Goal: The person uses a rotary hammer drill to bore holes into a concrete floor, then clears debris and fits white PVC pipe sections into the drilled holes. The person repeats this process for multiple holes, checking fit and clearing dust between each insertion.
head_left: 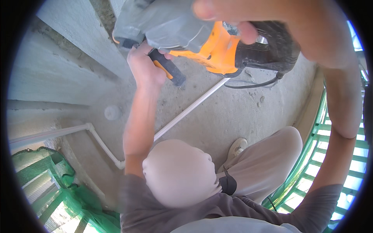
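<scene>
A large orange and grey rotary hammer [217, 50] fills the top middle of the head view, held up off the concrete floor. Its front end points left toward the wall; whether a bit is fitted or touches the wall is hidden. My left hand [145, 64] is closed around the black and orange side handle [169, 70] near that front end. Close to the camera, my right hand [268, 13] wraps over the rear, by the black rear handle [285, 44], with one finger stretched along the body. A black cord [256, 85] loops below the rear end.
White pipe [190, 110] crosses the concrete floor [272, 112]; another bent white pipe [103, 145] runs low at the left. Grey wall panels [50, 73] stand left. Green netting [62, 194] hangs lower left, and green slatted fencing [318, 143] curves along the right. My bent knee [287, 143] is below.
</scene>
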Demonstrator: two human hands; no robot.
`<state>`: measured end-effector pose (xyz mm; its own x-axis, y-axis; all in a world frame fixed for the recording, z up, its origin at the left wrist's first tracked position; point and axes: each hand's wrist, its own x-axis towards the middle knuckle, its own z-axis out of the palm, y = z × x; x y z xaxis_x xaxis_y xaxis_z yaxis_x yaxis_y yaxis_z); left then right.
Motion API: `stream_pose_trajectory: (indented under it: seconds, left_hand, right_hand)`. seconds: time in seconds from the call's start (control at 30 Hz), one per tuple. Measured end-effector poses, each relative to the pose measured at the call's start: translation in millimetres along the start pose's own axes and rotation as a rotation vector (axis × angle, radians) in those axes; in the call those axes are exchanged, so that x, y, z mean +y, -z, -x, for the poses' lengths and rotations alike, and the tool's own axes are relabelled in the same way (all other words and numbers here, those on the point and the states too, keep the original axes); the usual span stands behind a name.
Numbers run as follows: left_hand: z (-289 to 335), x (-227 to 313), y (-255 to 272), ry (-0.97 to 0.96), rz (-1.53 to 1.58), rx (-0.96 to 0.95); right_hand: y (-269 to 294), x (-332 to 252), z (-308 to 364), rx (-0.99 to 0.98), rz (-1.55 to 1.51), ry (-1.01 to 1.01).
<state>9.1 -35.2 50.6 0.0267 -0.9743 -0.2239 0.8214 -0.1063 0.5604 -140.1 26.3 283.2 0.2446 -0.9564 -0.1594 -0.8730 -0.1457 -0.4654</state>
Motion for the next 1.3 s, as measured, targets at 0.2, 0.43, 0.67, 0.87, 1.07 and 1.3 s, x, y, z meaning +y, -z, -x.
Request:
stream_pose_trajectory:
  seconds: [0.2, 0.43, 0.67, 0.87, 1.07, 1.3]
  left_hand:
    - [-28, -44, 76, 0.084, 0.076, 0.203]
    - [-6, -95, 190, 0.217, -0.059, 0.217]
    - [52, -84, 150, 0.123, -0.272, -0.031]
    - [59, -48, 95, -0.007, -0.493, -0.19]
    - [27, -58, 96, -0.141, -0.297, -0.213]
    - [5, -75, 115, -0.443, -0.704, -0.253]
  right_hand:
    - [-43, 4, -31, -0.174, -0.136, 0.02]
    - [-169, 59, 13, -0.115, -0.314, -0.152]
    - [-147, 99, 110, -0.041, -0.322, 0.089]
    - [-131, 80, 143, 0.176, -0.212, 0.362]
    - [-129, 63, 122, 0.119, -0.201, 0.33]
    - [-100, 21, 92, 0.079, -0.19, 0.253]
